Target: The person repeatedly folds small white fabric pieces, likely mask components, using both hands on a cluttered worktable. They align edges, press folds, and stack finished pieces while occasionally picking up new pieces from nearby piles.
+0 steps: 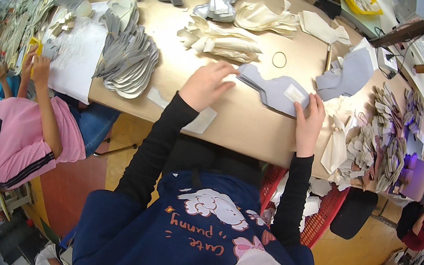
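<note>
A person in a pink shirt (28, 136) sat at the far left, beside a fanned stack of grey cut pieces (126, 58) on the tabletop (236, 120). The left hand (207, 84) lay loosely open, fingertips touching the left end of a grey shaped piece (274, 89). The right hand (309, 123) pressed flat on its right edge, gripping nothing. Tan cut pieces (388, 138) were heaped farther right.
</note>
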